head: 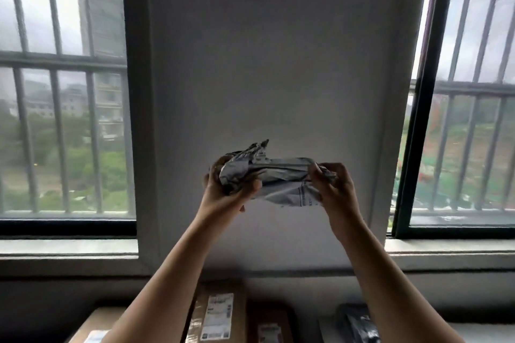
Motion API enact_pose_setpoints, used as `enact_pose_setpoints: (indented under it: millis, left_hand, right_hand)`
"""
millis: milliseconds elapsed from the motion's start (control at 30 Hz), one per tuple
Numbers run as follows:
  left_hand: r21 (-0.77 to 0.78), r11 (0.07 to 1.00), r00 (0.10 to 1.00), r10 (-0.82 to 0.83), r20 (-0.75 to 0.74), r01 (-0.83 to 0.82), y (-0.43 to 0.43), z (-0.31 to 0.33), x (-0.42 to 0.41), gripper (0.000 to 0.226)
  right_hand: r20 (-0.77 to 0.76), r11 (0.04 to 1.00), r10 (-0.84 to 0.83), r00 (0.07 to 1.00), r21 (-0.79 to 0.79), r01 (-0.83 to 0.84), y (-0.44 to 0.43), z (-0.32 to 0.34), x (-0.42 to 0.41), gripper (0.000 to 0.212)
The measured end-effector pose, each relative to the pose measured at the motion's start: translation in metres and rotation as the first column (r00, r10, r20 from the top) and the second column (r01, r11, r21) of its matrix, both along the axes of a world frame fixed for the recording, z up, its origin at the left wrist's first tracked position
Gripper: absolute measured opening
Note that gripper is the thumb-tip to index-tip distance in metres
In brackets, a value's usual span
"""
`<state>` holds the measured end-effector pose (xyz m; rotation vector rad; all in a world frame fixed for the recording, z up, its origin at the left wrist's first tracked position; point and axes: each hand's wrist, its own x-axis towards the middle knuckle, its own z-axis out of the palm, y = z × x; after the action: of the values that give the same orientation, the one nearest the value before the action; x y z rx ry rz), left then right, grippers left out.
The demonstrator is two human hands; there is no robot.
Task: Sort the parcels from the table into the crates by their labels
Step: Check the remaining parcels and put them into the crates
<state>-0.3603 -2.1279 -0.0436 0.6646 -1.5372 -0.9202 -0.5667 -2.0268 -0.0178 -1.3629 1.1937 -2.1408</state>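
Observation:
A crumpled grey plastic mailer parcel (276,175) is held up high in front of the grey wall, at about head height. My left hand (225,186) grips its bunched left end, fingers and thumb curled round it. My right hand (331,181) pinches the right end. A printed strip shows on the bag's lower right corner. Its label cannot be read. Below, at the bottom edge, lie more parcels: a brown cardboard box with a white label (220,312), another brown box (267,323), a box at the lower left (97,326) and a dark plastic bag (356,323).
Barred windows flank the wall panel on the left (64,92) and right (468,92), with sills below. No crates are in view. The table surface shows only as a pale strip at the bottom right (487,333).

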Motion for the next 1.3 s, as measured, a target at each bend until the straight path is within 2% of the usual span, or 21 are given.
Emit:
enact_pose_setpoints:
  millis: [67, 133, 267, 333, 400, 500, 567, 667, 800, 867, 900, 967, 1033, 1133, 1233, 1300]
  left_hand:
    - [-0.04, 0.998, 0.999, 0.041, -0.019, -0.042, -0.02, 0.009, 0.03, 0.083]
    - [-0.064, 0.996, 0.997, 0.067, -0.037, -0.069, -0.044, 0.014, 0.056, 0.078]
    - [-0.079, 0.996, 0.996, 0.037, -0.078, -0.043, -0.074, 0.023, 0.1, 0.086]
    - [-0.101, 0.995, 0.995, 0.013, -0.101, -0.024, -0.081, 0.029, 0.115, 0.084]
    - [-0.12, 0.993, 0.991, -0.003, -0.131, -0.013, -0.087, 0.032, 0.126, 0.08]
    - [-0.114, 0.993, 0.989, -0.01, -0.15, -0.007, -0.09, 0.033, 0.138, 0.085]
    - [-0.108, 0.994, 0.985, -0.024, -0.17, 0.006, -0.089, 0.031, 0.147, 0.085]
    - [-0.106, 0.994, 0.979, -0.054, -0.196, 0.034, -0.084, 0.034, 0.163, 0.079]
    - [-0.068, 0.992, 0.974, -0.117, -0.193, 0.105, -0.083, 0.04, 0.179, 0.074]
    - [-0.017, 0.989, 0.973, -0.146, -0.177, 0.145, -0.087, 0.039, 0.183, 0.08]
    - [0.011, 0.985, 0.97, -0.168, -0.175, 0.173, -0.089, 0.038, 0.185, 0.086]
    - [0.053, 0.974, 0.962, -0.208, -0.176, 0.22, -0.091, 0.035, 0.191, 0.095]
    - [0.071, 0.953, 0.94, -0.275, -0.204, 0.294, -0.093, 0.033, 0.198, 0.084]
    - [0.097, 0.913, 0.902, -0.369, -0.223, 0.397, -0.094, 0.029, 0.207, 0.056]
    - [0.115, 0.899, 0.891, -0.389, -0.233, 0.422, -0.088, 0.03, 0.212, 0.049]
    - [0.119, 0.919, 0.91, -0.344, -0.23, 0.377, -0.082, 0.033, 0.213, 0.054]
  right_hand:
    - [-0.004, 1.0, -0.012, 1.0, -0.011, 0.012, -0.023, 0.007, 0.032, 0.022]
    - [-0.066, 0.999, -0.036, 0.997, -0.02, 0.035, -0.04, 0.013, 0.061, 0.034]
    - [-0.031, 0.999, -0.043, 0.999, -0.017, 0.043, -0.068, 0.018, 0.108, 0.023]
    - [-0.039, 0.997, -0.07, 0.997, -0.029, 0.069, -0.078, 0.02, 0.127, 0.03]
    - [-0.06, 0.996, -0.09, 0.994, -0.026, 0.089, -0.085, 0.022, 0.139, 0.036]
    - [-0.03, 0.999, -0.03, 0.999, -0.015, 0.029, -0.085, 0.027, 0.152, 0.03]
    - [-0.085, 0.998, -0.058, 0.995, -0.028, 0.056, -0.087, 0.026, 0.156, 0.038]
    - [-0.147, 0.999, -0.051, 0.988, -0.02, 0.049, -0.091, 0.025, 0.158, 0.037]
    - [0.024, 0.983, 0.141, 0.99, 0.116, -0.143, -0.094, 0.023, 0.159, 0.06]
    - [0.074, 0.975, 0.153, 0.986, 0.151, -0.162, -0.093, 0.025, 0.158, 0.069]
    - [0.076, 0.977, 0.136, 0.988, 0.157, -0.146, -0.093, 0.026, 0.157, 0.064]
    - [0.043, 0.981, 0.083, 0.996, 0.172, -0.089, -0.093, 0.03, 0.157, 0.041]
    - [0.009, 0.976, 0.064, 0.998, 0.208, -0.065, -0.094, 0.032, 0.155, 0.026]
    - [0.008, 0.942, 0.179, 0.984, 0.289, -0.173, -0.092, 0.035, 0.159, 0.03]
    - [0.07, 0.874, 0.307, 0.949, 0.374, -0.31, -0.09, 0.037, 0.167, 0.038]
    - [0.126, 0.877, 0.311, 0.942, 0.345, -0.335, -0.092, 0.035, 0.174, 0.038]
